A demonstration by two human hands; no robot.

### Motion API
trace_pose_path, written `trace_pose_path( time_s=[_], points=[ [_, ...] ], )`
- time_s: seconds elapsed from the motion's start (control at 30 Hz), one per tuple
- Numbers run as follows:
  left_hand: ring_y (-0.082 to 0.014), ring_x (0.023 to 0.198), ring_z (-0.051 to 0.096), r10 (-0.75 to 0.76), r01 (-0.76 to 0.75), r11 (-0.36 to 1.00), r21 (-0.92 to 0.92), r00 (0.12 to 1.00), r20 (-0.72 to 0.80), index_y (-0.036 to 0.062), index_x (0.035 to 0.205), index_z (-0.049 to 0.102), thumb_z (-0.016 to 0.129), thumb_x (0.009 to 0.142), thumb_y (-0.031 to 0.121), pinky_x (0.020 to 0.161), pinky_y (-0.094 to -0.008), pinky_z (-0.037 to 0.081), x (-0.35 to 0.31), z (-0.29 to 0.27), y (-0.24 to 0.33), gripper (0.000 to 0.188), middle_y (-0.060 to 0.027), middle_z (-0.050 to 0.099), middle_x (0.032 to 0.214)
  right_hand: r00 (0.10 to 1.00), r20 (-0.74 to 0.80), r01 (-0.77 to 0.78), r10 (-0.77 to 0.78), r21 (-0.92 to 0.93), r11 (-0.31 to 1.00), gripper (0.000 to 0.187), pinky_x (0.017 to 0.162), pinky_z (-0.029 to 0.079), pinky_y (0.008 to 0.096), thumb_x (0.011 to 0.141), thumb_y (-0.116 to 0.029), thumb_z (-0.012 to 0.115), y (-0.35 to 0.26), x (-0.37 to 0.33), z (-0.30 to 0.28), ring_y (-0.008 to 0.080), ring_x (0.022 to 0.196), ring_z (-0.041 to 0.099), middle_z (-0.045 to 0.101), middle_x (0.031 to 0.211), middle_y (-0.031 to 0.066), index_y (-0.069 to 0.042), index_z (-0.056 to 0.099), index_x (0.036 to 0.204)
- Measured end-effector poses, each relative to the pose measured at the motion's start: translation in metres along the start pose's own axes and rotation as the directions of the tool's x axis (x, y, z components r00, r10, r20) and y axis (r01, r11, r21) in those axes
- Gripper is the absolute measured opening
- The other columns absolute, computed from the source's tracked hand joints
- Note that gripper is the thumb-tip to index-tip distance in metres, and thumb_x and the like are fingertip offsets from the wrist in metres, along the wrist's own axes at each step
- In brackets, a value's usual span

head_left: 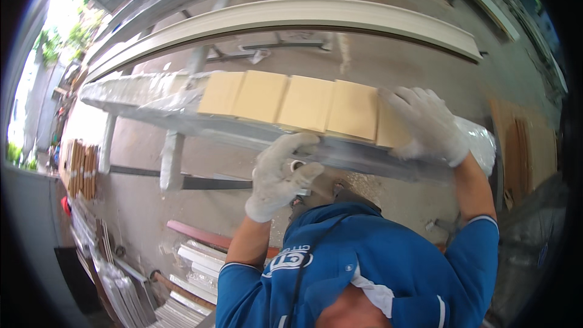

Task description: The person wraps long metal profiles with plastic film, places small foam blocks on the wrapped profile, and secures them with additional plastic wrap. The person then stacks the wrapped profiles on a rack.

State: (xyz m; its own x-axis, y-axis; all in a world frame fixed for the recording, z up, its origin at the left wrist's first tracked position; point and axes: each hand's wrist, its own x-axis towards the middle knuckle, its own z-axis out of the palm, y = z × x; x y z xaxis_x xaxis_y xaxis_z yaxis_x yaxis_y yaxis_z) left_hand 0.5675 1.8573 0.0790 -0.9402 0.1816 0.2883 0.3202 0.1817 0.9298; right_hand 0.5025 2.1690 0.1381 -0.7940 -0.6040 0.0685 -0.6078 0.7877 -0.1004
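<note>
Wrapped beam point(225, 132) bears tan boards point(306, 103), rightmost beneath right hand point(428, 123), grip indeterminable; left hand point(273, 173) nearer, fingers parted; shirt point(388, 240) white-lettered.

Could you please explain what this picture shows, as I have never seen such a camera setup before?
There is no machine: a person in a blue shirt does the handling. A wide fisheye camera worn on the head looks down, so straight edges bend. At least five flat tan pieces lie in a row along a long support wrapped in plastic. The gloved right hand, blurred, is on the rightmost visible piece; whether it grips is unclear. The gloved left hand is near the support's front edge; something small and round shows between thumb and fingers, possibly held.
</note>
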Motion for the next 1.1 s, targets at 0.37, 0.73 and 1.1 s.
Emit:
trace_pose_path(
  time_s=[0.37, 0.73, 1.1],
  points=[
    [-0.0238, 0.103, 0.068, 0.262, -0.015, 0.868, 0.496, 0.863, -0.431, -0.0019, 0.119, 0.068, 0.071, 0.097, 0.025, 0.093, -0.0361, 0.052, 0.024, -0.097, -0.012, 0.034, -0.012, 0.072, 0.11, 0.981, -0.182, -0.05, 0.065, 0.085, 0.995, 0.095, 0.109, 0.042, 0.0485, 0.073, -0.058, 0.081, 0.0, 0.01, -0.005, 0.0403, 0.133, 0.052, 0.055, 0.147, 0.0181, -0.008, 0.05, 0.148],
    [-0.0297, 0.101, 0.07, 0.053, -0.067, 0.796, 0.601, 0.998, 0.04, 0.0015, 0.105, 0.075, 0.065, 0.085, 0.0, 0.091, -0.0382, 0.054, 0.074, -0.128, -0.035, 0.023, -0.0148, 0.073, 0.106, 0.935, -0.181, 0.334, -0.304, 0.166, 0.928, 0.065, 0.113, 0.042, 0.0472, 0.093, -0.045, 0.068, -0.085, 0.138, 0.031, 0.0392, 0.134, 0.053, 0.057, 0.145, 0.021, -0.002, 0.058, 0.14],
    [-0.0334, 0.11, 0.067, 0.476, -0.195, 0.595, 0.78, 0.867, -0.147, 0.0055, 0.108, 0.076, 0.075, 0.085, 0.012, 0.095, -0.0412, 0.054, 0.042, -0.123, -0.036, 0.024, -0.0134, 0.073, 0.112, 0.908, -0.322, 0.297, -0.267, 0.044, 0.954, 0.06, 0.114, 0.04, 0.049, 0.094, -0.048, 0.066, -0.129, 0.118, 0.034, 0.0419, 0.133, 0.053, 0.06, 0.141, 0.0208, -0.004, 0.062, 0.136]
  ],
)
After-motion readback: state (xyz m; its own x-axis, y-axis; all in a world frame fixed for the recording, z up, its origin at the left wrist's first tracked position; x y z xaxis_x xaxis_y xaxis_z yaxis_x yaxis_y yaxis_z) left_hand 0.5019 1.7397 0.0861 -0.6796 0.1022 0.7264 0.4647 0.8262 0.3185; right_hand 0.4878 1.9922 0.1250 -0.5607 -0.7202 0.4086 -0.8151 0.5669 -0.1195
